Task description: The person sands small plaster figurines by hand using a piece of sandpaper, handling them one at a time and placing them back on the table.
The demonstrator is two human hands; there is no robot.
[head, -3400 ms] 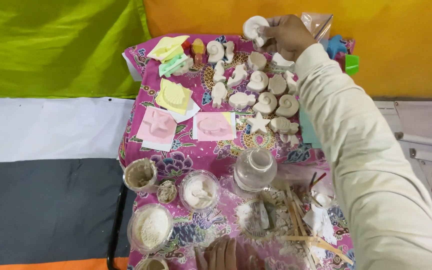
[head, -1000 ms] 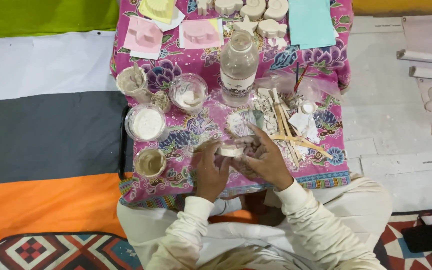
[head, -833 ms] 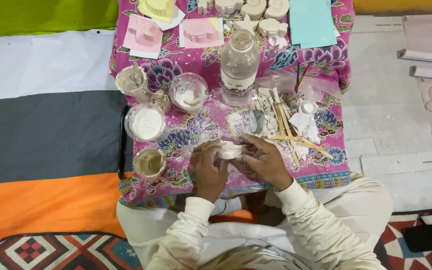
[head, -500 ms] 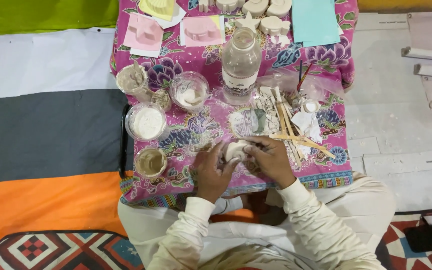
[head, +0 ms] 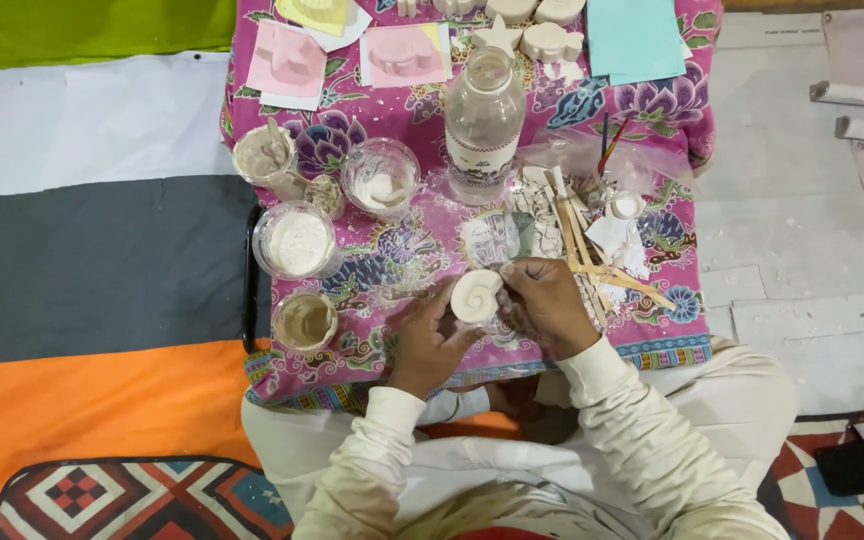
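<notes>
Hands met over the near edge of the cloth (head: 392,250): left hand (head: 430,343) and right hand (head: 549,303) both gripped a white shell cast (head: 476,296) (spiral side up). Beyond it lay sticks (head: 582,250), cups (head: 297,240) of powder, then a bottle (head: 484,120) and pink moulds (head: 402,55) farthest off.

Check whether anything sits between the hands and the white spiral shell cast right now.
Nothing does. The left hand and right hand both touch the spiral shell cast, holding it just above the pink patterned cloth. The plastic bottle and wooden sticks lie beyond it.
</notes>
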